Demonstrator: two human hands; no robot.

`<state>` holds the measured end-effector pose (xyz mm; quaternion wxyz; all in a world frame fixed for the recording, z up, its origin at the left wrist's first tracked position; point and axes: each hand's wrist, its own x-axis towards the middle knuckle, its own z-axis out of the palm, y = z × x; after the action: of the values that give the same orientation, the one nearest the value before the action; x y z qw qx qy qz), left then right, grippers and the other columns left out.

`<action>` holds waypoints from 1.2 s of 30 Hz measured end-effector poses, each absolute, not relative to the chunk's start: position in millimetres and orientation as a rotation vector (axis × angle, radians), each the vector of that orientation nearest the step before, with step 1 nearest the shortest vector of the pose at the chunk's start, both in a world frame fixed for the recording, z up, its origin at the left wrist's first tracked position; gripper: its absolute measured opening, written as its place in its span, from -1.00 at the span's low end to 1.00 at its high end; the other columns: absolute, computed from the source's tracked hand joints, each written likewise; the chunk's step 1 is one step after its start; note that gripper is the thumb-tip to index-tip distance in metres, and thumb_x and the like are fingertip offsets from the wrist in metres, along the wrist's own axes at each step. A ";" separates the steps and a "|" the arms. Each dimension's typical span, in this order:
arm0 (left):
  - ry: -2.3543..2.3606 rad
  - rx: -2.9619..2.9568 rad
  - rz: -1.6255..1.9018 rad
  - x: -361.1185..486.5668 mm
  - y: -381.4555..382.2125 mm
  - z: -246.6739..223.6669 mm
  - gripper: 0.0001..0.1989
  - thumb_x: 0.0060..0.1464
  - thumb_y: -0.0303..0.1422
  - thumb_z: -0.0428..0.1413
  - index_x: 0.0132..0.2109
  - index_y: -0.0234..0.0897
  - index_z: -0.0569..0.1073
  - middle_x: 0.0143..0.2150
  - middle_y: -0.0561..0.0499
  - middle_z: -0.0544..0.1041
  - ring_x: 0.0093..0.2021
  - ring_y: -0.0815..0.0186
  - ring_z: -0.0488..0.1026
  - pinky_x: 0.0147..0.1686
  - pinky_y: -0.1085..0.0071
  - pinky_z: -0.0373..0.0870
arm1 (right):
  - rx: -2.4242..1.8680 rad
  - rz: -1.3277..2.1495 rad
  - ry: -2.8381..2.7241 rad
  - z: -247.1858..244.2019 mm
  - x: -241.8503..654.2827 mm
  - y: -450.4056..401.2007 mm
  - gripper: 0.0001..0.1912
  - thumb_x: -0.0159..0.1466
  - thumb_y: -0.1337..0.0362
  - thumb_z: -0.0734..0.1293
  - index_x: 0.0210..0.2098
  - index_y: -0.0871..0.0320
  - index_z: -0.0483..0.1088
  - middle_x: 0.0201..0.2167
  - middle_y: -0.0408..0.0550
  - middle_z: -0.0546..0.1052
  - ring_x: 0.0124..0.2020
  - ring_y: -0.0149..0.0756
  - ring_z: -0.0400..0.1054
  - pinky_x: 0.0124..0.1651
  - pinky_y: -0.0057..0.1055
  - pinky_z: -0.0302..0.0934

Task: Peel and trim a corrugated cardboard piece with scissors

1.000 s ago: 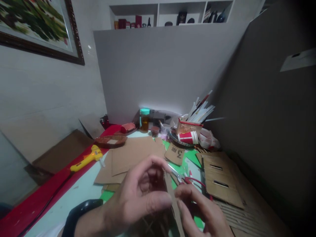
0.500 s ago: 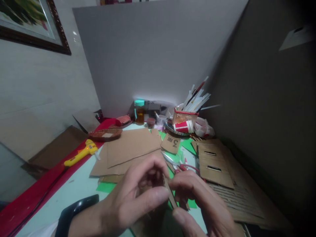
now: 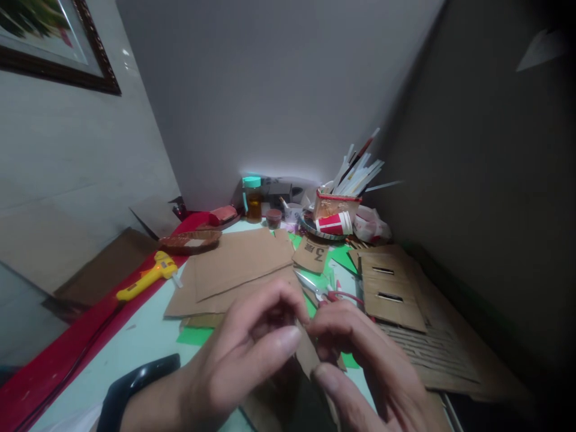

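Left hand (image 3: 243,357) and right hand (image 3: 375,363) are pinching the card (image 3: 306,353), which is sitting between them; scissors (image 3: 320,294) are lying just beyond the right hand. For good control, both should be pressing evenly near the edge, not bending it.

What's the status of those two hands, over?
Left hand and right hand at a cardboard piece, fingers on its edges. Red-handled scissors lying just beyond the right hand. Yellow glue gun off to the left, apart from both.
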<state>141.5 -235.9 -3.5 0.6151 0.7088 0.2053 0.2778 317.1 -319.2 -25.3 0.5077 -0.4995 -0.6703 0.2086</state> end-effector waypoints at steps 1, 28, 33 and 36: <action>0.473 1.602 0.622 141.6 -237.1 -3.6 -0.82 0.21 -0.17 0.05 -0.15 -0.14 0.39 -0.22 0.02 0.48 -0.17 0.19 0.41 -0.29 0.37 0.30 | -1.201 0.503 -1.602 -24.7 317.0 -319.5 -0.94 0.29 0.20 0.32 -0.24 0.00 0.39 -0.38 -0.13 0.42 -0.37 -0.28 0.36 -0.33 -0.43 0.26; 0.478 1.061 0.536 165.0 -253.8 -27.3 -0.65 0.19 -0.17 0.08 0.09 -0.09 0.32 -0.30 0.07 0.31 -0.43 0.37 0.27 -0.48 0.45 0.26 | -1.361 0.542 -1.668 -23.2 313.3 -318.6 -0.82 0.32 0.33 0.19 -0.44 0.10 0.21 -0.47 -0.22 0.34 -0.42 -0.45 0.33 -0.32 -0.53 0.23; 0.483 1.053 0.550 165.7 -256.9 -28.8 -0.63 0.19 -0.18 0.08 0.12 -0.08 0.33 -0.29 0.06 0.34 -0.44 0.38 0.32 -0.48 0.46 0.30 | -1.280 0.616 -1.630 -21.9 315.6 -320.3 -0.81 0.32 0.34 0.16 -0.44 0.10 0.22 -0.46 -0.22 0.37 -0.39 -0.45 0.33 -0.32 -0.53 0.21; 0.477 1.033 0.543 166.8 -257.5 -29.9 -0.63 0.21 -0.23 0.07 0.15 -0.05 0.34 -0.26 0.04 0.36 -0.35 0.34 0.34 -0.42 0.45 0.28 | -1.265 0.658 -1.606 -22.1 313.0 -320.3 -0.80 0.32 0.34 0.16 -0.45 0.10 0.22 -0.47 -0.22 0.36 -0.40 -0.46 0.32 -0.33 -0.54 0.20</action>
<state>166.8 -257.5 -29.9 0.8079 0.4829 0.2228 0.2540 313.0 -320.3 -22.1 0.4769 -0.5176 -0.6574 0.2692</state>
